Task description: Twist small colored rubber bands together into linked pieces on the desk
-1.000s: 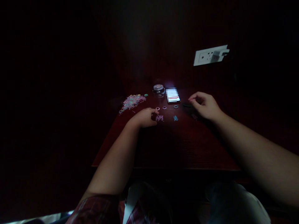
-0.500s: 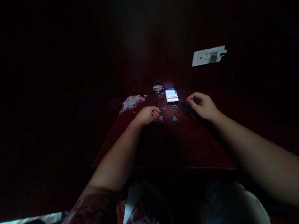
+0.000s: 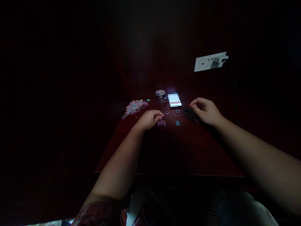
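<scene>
My left hand (image 3: 150,120) is closed, its fingertips pinched just above a small pile of pink-purple rubber bands (image 3: 161,123). Whatever lies between those fingertips is too small to make out. To the right, my right hand (image 3: 207,110) hovers with thumb and forefinger pressed together, beside a dark ring-shaped band (image 3: 188,110); what it pinches, if anything, is unclear. Between the hands lie a purple ring (image 3: 166,112), a pale blue ring (image 3: 178,111) and a little heap of blue rubber bands (image 3: 178,123). A dim reddish heap (image 3: 196,121) sits in shadow below my right hand.
A large mixed pile of pastel rubber bands (image 3: 136,107) covers the table's far left. At the back stand a lidded clear jar (image 3: 161,96) and a lit phone (image 3: 175,100). A wall socket (image 3: 209,61) with a plug is at the upper right. The surroundings are dark.
The whole scene sits slightly lower and to the right as the camera tilts. Both hands stay nearly in place over the table, with the left fingertips at the pink-purple pile.
</scene>
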A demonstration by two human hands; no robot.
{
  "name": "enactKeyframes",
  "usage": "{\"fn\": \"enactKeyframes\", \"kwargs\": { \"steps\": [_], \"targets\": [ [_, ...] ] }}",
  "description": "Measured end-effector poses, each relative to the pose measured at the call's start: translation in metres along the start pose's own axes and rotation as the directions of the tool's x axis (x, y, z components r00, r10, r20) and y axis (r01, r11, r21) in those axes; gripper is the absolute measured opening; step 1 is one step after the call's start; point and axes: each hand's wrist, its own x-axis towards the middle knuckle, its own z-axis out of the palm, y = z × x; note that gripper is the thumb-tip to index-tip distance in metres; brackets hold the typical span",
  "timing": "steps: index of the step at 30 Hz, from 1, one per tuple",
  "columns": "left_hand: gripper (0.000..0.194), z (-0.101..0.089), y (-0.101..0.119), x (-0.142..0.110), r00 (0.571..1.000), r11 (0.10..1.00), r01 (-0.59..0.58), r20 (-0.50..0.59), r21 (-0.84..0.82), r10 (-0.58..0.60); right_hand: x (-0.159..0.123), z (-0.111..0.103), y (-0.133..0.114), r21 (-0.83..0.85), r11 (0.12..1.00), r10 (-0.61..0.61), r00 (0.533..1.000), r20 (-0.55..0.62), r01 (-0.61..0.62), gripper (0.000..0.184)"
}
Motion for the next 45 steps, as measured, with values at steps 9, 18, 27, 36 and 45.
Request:
{"fn": "enactKeyframes", "kwargs": {
  "steps": [9, 18, 27, 36, 45],
  "targets": [
    [0.048, -0.005, -0.007, -0.002, 0.998, 0.994, -0.035, 0.053, 0.105, 0.030, 0.000, -0.001, 0.001, -0.008, 1.000, -0.001, 1.000, 0.007, 0.001, 0.014],
    [0.038, 0.003, -0.004, 0.000, 0.989, 0.991, -0.090, 0.129, 0.098, 0.077, 0.002, 0.000, 0.004, -0.008, 1.000, -0.020, 1.000, -0.002, 0.020, 0.012],
    [0.038, 0.002, -0.005, 0.000, 0.992, 0.988, -0.115, 0.066, 0.100, 0.109, 0.001, 0.000, 0.004, 0.003, 1.000, -0.023, 1.000, -0.005, 0.023, 0.012],
    [0.034, 0.005, -0.015, 0.001, 0.997, 0.992, -0.052, -0.043, 0.111, 0.057, 0.001, -0.001, 0.004, -0.016, 1.000, -0.010, 1.000, 0.013, 0.010, 0.018],
    [0.036, -0.021, -0.065, -0.024, 0.738, 0.828, 0.560, -0.475, 0.035, -0.479, 0.005, -0.001, 0.023, -0.019, 1.000, -0.005, 1.000, -0.006, 0.004, 0.018]
  ]
}}
